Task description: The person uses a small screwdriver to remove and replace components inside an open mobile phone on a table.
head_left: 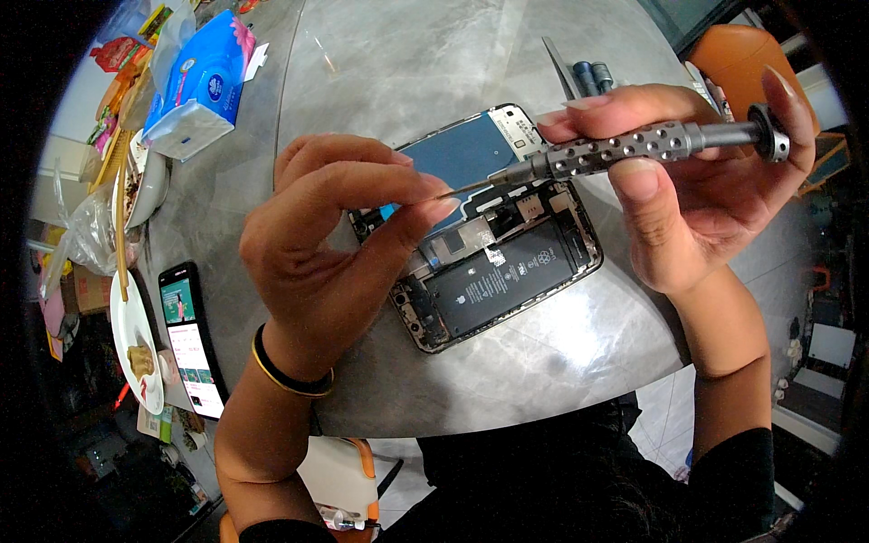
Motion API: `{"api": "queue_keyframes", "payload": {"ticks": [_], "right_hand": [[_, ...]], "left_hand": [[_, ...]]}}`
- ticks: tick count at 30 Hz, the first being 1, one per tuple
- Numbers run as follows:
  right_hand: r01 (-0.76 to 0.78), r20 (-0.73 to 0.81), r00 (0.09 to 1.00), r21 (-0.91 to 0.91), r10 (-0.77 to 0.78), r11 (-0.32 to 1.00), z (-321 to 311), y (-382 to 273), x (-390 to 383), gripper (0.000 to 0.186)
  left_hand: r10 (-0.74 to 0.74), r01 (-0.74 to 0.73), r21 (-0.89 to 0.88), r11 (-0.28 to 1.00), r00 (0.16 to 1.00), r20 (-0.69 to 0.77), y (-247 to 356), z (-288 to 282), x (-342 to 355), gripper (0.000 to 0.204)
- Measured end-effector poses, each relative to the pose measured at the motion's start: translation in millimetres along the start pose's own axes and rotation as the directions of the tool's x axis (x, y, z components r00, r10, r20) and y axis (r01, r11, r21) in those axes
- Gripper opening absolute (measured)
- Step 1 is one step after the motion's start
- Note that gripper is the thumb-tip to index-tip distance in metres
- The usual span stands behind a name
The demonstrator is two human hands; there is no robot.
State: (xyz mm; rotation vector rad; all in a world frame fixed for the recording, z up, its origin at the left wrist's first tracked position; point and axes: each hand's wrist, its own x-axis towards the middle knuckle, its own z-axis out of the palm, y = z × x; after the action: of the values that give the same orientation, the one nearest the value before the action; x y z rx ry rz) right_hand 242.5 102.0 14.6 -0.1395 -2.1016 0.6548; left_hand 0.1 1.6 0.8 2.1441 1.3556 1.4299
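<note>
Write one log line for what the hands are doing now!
right hand: grips grey perforated metal screwdriver | left hand: pinches its tip | below: opened black phone on grey table

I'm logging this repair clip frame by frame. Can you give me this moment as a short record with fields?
Surface: round grey table
Left hand: fingers pinched at the screwdriver's tip
Right hand: holds a perforated metal precision screwdriver level above the phone
Below hands: opened phone, black battery exposed
Left side: lit phone, tissue pack, plate
Unclear: whether a screw is at the tip
</note>
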Motion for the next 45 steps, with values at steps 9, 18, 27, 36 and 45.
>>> {"api": "queue_keyframes", "payload": {"ticks": [9,18,27,36,45], "right_hand": [[-0.009,0.068,0.998,-0.083,0.014,0.996,-3.6,-3.5,-1.8,0.078],[0.003,0.05,0.999,-0.06,0.0,0.998,-3.9,-3.1,-1.3,0.078],[-0.038,-0.152,0.986,0.154,0.061,0.987,14.8,-23.2,17.0,0.078],[0.002,0.062,0.998,-0.028,0.0,1.0,-2.9,-2.0,-0.5,0.084],[-0.008,0.067,0.998,0.027,0.006,1.0,-2.4,-4.8,-2.0,0.093]], "left_hand": [[-0.014,0.014,0.035,0.999,1.0,0.0,2.0,-0.1,0.5,0.018],[-0.007,0.007,0.023,1.0,1.0,-0.007,1.2,0.3,0.5,0.018],[-0.019,0.019,0.024,1.0,1.0,-0.006,2.0,0.6,0.3,0.018],[-0.008,0.008,0.037,0.999,1.0,0.003,2.3,-0.3,0.9,0.019],[-0.012,0.012,0.056,0.998,1.0,0.01,3.1,-0.5,0.9,0.019]]}}
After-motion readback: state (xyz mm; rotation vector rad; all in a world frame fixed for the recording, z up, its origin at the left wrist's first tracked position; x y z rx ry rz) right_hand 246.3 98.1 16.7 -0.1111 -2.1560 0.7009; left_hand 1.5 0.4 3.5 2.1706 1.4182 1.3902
